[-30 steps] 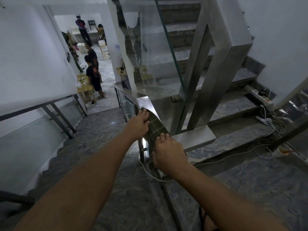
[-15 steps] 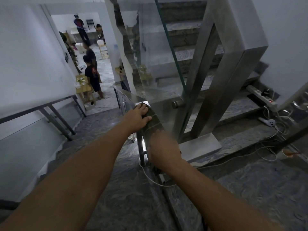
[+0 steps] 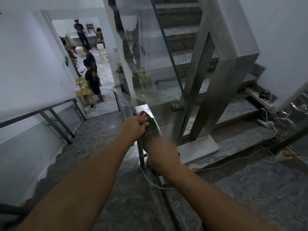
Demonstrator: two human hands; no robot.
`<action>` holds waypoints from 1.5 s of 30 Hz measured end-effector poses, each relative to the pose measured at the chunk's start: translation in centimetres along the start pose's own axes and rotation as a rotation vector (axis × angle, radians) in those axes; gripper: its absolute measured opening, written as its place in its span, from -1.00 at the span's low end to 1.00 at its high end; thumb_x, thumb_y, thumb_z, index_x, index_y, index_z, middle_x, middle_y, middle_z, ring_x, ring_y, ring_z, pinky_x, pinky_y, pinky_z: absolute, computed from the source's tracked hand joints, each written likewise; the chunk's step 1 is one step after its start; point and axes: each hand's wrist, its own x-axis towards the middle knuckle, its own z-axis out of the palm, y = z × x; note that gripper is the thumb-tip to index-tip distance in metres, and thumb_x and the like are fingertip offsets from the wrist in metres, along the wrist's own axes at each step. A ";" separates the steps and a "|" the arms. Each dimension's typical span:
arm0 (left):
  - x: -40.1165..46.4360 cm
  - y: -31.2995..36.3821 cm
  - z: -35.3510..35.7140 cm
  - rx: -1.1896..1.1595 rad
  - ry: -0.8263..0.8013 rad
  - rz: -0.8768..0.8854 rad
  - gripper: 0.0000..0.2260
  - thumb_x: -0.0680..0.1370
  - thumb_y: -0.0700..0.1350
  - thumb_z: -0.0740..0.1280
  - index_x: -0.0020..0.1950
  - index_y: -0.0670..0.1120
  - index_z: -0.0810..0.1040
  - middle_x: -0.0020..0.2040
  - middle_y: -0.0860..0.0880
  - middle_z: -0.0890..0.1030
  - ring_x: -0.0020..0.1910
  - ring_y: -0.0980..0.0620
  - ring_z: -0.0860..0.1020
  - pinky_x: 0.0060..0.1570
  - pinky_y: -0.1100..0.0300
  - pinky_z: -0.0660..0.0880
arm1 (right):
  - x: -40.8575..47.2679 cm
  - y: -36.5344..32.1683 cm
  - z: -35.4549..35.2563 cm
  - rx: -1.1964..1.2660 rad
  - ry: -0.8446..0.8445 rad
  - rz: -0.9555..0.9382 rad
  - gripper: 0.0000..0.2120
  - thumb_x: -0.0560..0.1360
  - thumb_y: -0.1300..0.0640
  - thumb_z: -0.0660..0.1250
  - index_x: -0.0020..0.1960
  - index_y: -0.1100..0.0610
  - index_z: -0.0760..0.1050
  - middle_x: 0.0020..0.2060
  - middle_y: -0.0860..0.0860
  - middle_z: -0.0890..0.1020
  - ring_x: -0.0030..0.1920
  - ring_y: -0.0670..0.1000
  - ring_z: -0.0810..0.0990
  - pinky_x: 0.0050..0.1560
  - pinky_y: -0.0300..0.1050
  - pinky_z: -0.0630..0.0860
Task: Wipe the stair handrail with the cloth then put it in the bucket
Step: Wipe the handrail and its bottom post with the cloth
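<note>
A dark green checked cloth (image 3: pixel 150 130) lies draped over the flat steel stair handrail (image 3: pixel 141 107), which runs down the stairs from the landing. My left hand (image 3: pixel 135 126) presses the cloth's far end onto the rail, fingers curled over it. My right hand (image 3: pixel 162 155), blurred, grips the cloth's near end lower on the rail. No bucket is in view.
Glass panels and thick steel posts (image 3: pixel 216 97) rise just right of the rail. A power strip (image 3: pixel 260 100) and loose white cables (image 3: pixel 233 162) lie on the steps at right. Several people (image 3: pixel 92 80) stand by a small wooden table below. Another rail (image 3: pixel 41 112) lines the left wall.
Both hands have slid the cloth farther along the handrail, away from me, and the right hand is now blurred with motion.
</note>
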 end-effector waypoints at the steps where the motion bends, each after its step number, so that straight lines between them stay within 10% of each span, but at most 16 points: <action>1: -0.9 0.1 0.2 -0.036 0.040 -0.013 -0.67 0.55 -0.09 0.33 0.30 -0.10 0.52 0.40 -0.07 0.43 0.38 -0.05 0.41 0.43 0.04 0.23 | -0.4 0.0 -0.1 0.001 -0.002 -0.008 -0.76 0.45 0.13 0.30 0.09 0.17 0.58 -0.02 0.10 0.63 -0.04 0.09 0.58 -0.16 -0.08 0.42; 9: -9.2 3.8 1.9 -0.382 0.231 -0.146 -0.71 0.52 -0.21 0.36 0.24 -0.19 0.56 0.23 -0.15 0.59 0.18 -0.07 0.57 0.26 0.15 0.42 | -6.5 1.8 -0.3 0.076 0.056 -0.104 -0.72 0.44 -0.02 0.22 -0.03 0.09 0.63 -0.08 0.03 0.70 -0.10 0.06 0.66 -0.18 0.00 0.63; 16: -13.9 6.7 2.2 -0.470 0.191 -0.223 -0.68 0.52 -0.22 0.36 0.28 -0.16 0.52 0.33 -0.08 0.51 0.29 -0.06 0.50 0.38 0.11 0.32 | -9.9 6.4 -0.4 0.033 0.111 -0.116 -0.62 0.23 0.19 0.61 0.03 0.10 0.66 0.00 0.07 0.71 0.00 0.06 0.70 0.00 0.00 0.61; 19: -15.5 8.0 3.2 -0.319 0.186 -0.183 -0.62 0.56 -0.14 0.31 0.37 -0.14 0.44 0.43 -0.08 0.40 0.38 -0.05 0.40 0.33 0.29 0.17 | -10.3 7.6 -0.7 0.035 0.139 -0.091 -0.62 0.21 0.25 0.60 0.02 0.13 0.67 0.00 0.09 0.71 0.00 0.09 0.70 0.00 0.03 0.61; 24: -17.0 8.5 5.0 0.127 0.113 0.030 -0.53 0.58 0.05 0.21 0.45 -0.10 0.33 0.49 -0.06 0.29 0.53 -0.08 0.12 0.48 0.02 -0.08 | -10.7 9.2 -0.6 0.008 0.191 -0.063 -0.59 0.10 0.30 0.62 -0.06 0.18 0.68 -0.07 0.12 0.73 -0.06 0.11 0.71 -0.07 0.03 0.64; 31: -17.2 10.1 5.8 0.282 0.117 0.352 -0.85 0.32 -0.15 0.51 -0.13 -0.07 0.68 -0.09 -0.03 0.70 -0.01 -0.03 0.65 0.23 -0.07 0.43 | -13.6 11.8 -2.8 -0.039 -0.071 0.067 -0.84 0.43 0.25 0.35 -0.02 0.10 0.62 -0.10 0.05 0.66 -0.09 0.08 0.61 -0.12 -0.05 0.54; 35: -18.0 14.0 6.4 0.236 0.032 0.406 -0.82 0.26 -0.03 0.57 -0.21 0.00 0.65 -0.32 0.06 0.65 -0.31 0.08 0.60 -0.13 0.17 0.54 | -17.1 14.0 -4.9 0.077 -0.037 0.236 -0.84 0.45 0.16 0.37 0.03 0.06 0.55 -0.05 -0.02 0.59 -0.12 -0.06 0.46 -0.16 -0.22 0.32; 45: -12.5 24.3 8.4 -0.183 -0.414 0.337 -0.76 0.57 -0.20 0.22 0.21 0.01 0.45 0.08 -0.05 0.56 0.02 0.00 0.54 0.02 0.08 0.52 | -23.1 22.7 -9.7 0.238 0.062 0.666 -0.84 0.46 0.33 0.27 -0.12 0.07 0.49 -0.19 -0.02 0.54 -0.22 -0.01 0.57 -0.27 -0.15 0.51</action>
